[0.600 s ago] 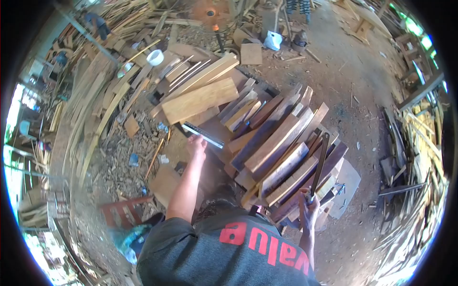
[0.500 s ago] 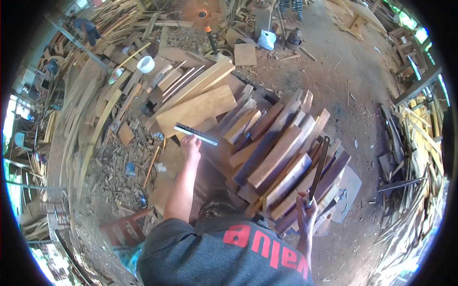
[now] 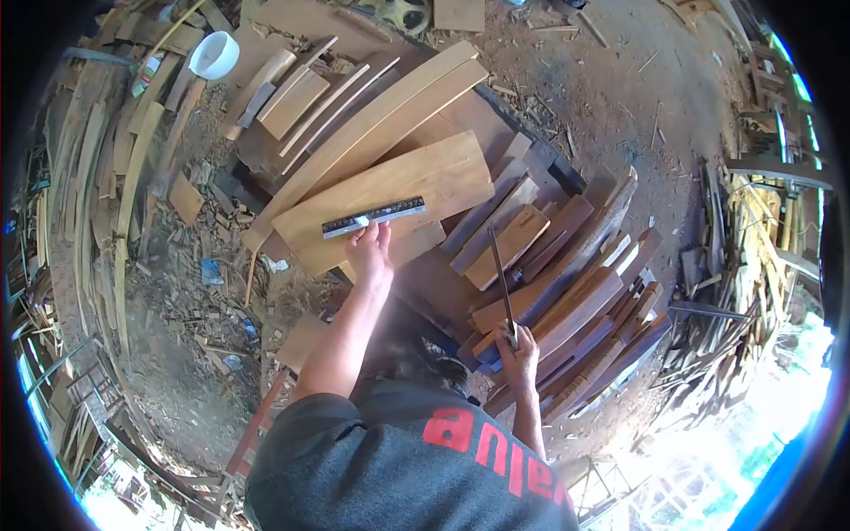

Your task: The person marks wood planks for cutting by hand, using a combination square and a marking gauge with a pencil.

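My left hand holds a black-and-silver bar over a wide pale board; whether they touch, I can't tell. My right hand grips a long dark blade, wood pieces crowding beside it. Past the board lie planks, then a white tub.

Ruler over board, blocks right

Markings on the bar too small to read. Right hand hides the lower end of the dark blade; its edge detail unclear. Wheel cut off by top edge, shirt by bottom edge.
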Demonstrator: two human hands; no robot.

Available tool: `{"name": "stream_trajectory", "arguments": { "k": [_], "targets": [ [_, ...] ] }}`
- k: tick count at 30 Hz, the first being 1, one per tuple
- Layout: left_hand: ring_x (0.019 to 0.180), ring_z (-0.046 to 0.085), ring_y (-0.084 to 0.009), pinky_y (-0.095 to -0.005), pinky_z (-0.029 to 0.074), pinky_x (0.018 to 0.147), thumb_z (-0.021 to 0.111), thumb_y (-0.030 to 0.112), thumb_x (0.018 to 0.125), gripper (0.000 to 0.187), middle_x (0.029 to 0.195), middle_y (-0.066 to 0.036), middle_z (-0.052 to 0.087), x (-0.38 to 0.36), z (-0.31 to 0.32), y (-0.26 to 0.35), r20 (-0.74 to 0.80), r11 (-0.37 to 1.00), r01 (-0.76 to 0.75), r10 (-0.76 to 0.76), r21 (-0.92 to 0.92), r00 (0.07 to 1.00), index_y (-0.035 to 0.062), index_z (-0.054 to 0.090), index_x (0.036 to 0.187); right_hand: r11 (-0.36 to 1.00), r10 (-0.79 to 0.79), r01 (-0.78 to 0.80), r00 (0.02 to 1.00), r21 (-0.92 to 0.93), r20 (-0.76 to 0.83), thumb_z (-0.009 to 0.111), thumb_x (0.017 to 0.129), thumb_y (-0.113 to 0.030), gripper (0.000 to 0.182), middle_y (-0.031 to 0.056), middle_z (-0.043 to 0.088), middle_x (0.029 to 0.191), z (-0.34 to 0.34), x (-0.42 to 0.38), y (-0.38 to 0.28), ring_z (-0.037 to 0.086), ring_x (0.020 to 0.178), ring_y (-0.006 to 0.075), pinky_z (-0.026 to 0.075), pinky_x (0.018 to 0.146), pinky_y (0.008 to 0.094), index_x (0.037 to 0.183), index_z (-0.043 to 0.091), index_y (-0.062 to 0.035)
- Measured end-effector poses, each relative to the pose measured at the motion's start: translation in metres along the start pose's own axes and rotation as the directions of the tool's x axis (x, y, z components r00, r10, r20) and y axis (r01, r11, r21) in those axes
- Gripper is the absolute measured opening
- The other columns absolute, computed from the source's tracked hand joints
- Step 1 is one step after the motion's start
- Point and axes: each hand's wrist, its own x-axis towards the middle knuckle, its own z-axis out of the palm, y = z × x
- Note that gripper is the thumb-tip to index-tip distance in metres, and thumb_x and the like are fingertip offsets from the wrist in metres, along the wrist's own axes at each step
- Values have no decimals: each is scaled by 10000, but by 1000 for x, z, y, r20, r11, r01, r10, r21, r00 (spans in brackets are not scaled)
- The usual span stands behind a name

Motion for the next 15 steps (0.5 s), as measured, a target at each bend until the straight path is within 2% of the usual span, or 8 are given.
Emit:
{"name": "stream_trajectory", "arguments": {
  "k": [3,5,7,9,11,12,13,15],
  "targets": [
    [923,674,-184,-320,570,888,649,28,945,162,1027,-71,670,-1,5,12,1,995,-8,8,-100,1000,62,585,1090,998,1,-2,1000,-64,-7,712,907,-134,191,102,675,938,3,2,-5,635,837,164,499,772,310,1055,694,-14],
    [922,672,-179,-301,575,847,651,44,948,168,1041,-70,667,1,6,23,31,994,5,-2,-106,1000,69,579,1097,998,27,-29,999,-52,-33,691,909,-117,197,149,679,946,5,6,-5,681,853,265,519,765,348,1080,700,-18],
    [896,663,-161,-280,565,802,655,60,951,170,1028,-57,662,6,5,32,22,999,-43,44,-29,999,75,572,1098,998,45,-48,997,-48,-57,690,911,-120,196,127,689,931,8,7,-2,677,847,224,518,771,334,1079,699,-17],
    [871,655,-143,-259,556,757,659,77,953,174,1015,-44,658,11,0,43,13,994,-99,99,48,995,81,565,1100,983,181,-181,982,3,-60,693,915,-129,188,93,688,888,9,9,-2,655,823,174,514,770,318,1068,698,-19],
    [800,622,-101,-221,511,669,671,110,956,187,979,-19,647,15,-10,55,69,917,-183,169,354,983,97,546,1095,986,167,-165,983,32,-73,704,914,-142,188,59,668,836,12,12,2,610,780,125,503,743,299,1059,698,-23],
    [770,598,-77,-213,487,630,675,111,957,195,953,-9,639,16,-17,59,176,908,-231,179,350,968,109,534,1091,987,159,-156,984,39,-85,705,922,-167,194,11,635,809,13,13,2,562,750,92,475,702,276,1062,700,-32],
    [770,598,-77,-213,487,630,675,111,957,195,953,-9,639,21,-25,60,177,905,-239,186,352,966,109,534,1091,988,152,-148,984,45,-96,706,930,-191,201,-36,601,782,15,14,1,514,719,58,447,660,252,1064,702,-42],
    [774,605,-79,-218,497,633,670,103,960,187,964,-15,639,26,-42,64,271,813,-299,181,499,945,112,534,1087,989,148,-146,984,26,-97,712,922,-189,202,-32,603,780,16,14,-3,516,722,60,452,664,254,1055,700,-38]
  ]
}}
